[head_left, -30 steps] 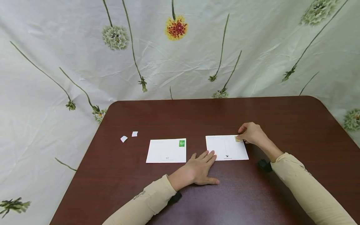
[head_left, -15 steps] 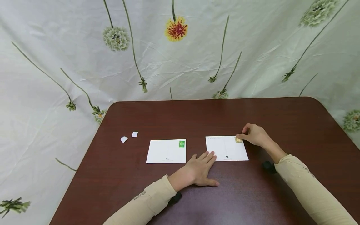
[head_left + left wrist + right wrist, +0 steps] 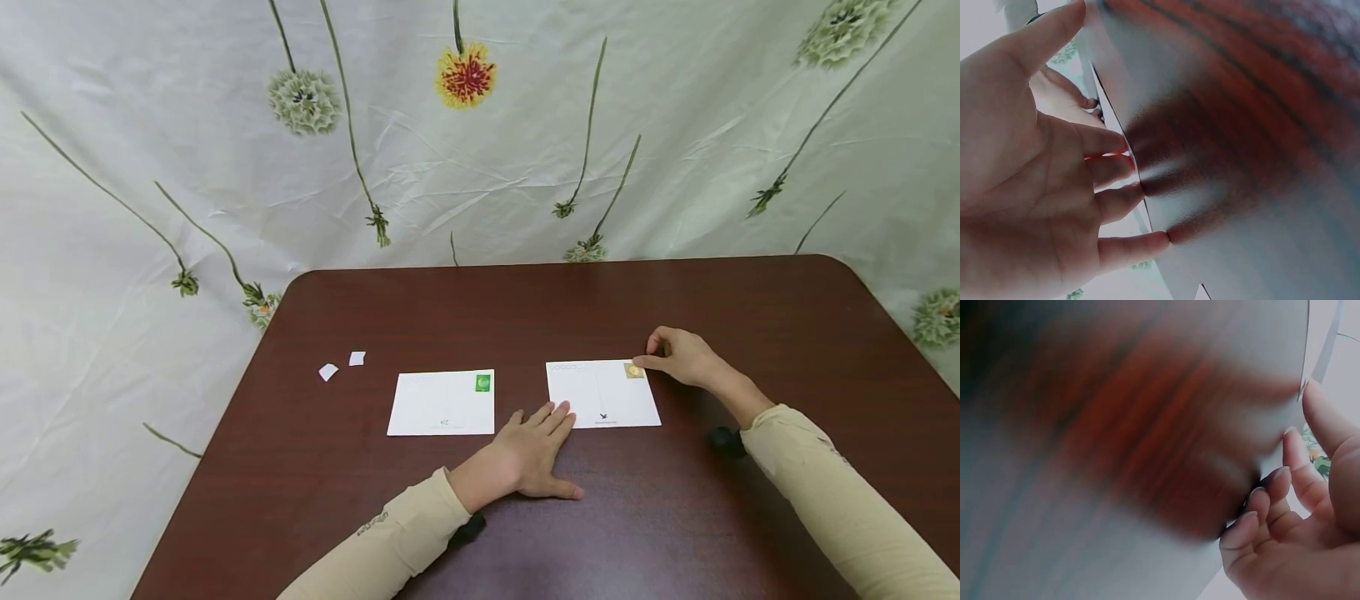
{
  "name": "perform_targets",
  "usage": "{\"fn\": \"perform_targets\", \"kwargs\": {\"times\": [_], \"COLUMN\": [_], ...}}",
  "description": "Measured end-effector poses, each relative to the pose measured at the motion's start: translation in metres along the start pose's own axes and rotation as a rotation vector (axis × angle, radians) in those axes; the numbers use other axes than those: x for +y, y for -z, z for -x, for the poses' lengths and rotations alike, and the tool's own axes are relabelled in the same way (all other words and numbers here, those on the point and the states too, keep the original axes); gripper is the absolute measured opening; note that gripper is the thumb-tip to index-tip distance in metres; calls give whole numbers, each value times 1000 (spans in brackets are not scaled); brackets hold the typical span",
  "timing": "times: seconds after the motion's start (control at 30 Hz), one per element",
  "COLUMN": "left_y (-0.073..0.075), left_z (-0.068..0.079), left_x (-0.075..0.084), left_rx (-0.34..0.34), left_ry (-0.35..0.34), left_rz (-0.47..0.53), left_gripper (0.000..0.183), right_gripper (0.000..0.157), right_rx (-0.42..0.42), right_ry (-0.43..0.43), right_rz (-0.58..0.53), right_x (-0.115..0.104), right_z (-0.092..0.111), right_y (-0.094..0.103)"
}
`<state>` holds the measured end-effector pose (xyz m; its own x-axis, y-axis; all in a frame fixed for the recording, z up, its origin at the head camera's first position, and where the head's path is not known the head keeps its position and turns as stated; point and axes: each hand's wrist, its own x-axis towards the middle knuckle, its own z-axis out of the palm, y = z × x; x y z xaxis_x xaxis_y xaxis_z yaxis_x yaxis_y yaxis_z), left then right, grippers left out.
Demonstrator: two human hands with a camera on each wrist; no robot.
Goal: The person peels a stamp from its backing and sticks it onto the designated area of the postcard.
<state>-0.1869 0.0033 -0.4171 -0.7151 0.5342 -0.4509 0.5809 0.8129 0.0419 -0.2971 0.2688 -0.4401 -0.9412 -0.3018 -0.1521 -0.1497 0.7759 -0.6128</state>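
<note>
A white postcard (image 3: 598,396) lies flat on the table, a gold stamp (image 3: 634,371) at its upper right corner. The thumb of my right hand (image 3: 684,358) reaches to the stamp's upper right edge. In the right wrist view that thumb (image 3: 1317,409) is extended and stands apart from the index finger, and the other fingers bend with their tips at the tabletop. My left hand (image 3: 528,457) rests palm down, fingers spread, its fingertips on the postcard's lower left corner. To the left lies a second postcard (image 3: 438,404) with a green stamp (image 3: 482,383).
Two small white paper pieces lie at the left of the brown table (image 3: 480,317): a tilted one (image 3: 327,372) and a squarer one (image 3: 357,358). Behind the table hangs a white cloth (image 3: 525,142) with printed flowers.
My right hand has drawn back slightly to the right, and its thumb has slid off most of the gold stamp, which now shows more fully. My left hand has stayed in place.
</note>
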Motion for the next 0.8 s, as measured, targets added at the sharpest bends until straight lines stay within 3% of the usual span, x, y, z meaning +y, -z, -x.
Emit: {"fn": "perform_targets", "kwargs": {"times": [0.67,0.8], "left_y": [-3,-3], "left_z": [-1,-1], "left_x": [0,0], "left_rx": [11,11], "left_ry": [11,8], "left_rz": [-8,-5], "left_gripper": [97,96], "right_gripper": [39,36], "right_rx": [-41,-47], "right_ry": [99,102], "right_rz": [83,89], "right_x": [6,8], "right_z": [0,-2], "right_y": [5,6]}}
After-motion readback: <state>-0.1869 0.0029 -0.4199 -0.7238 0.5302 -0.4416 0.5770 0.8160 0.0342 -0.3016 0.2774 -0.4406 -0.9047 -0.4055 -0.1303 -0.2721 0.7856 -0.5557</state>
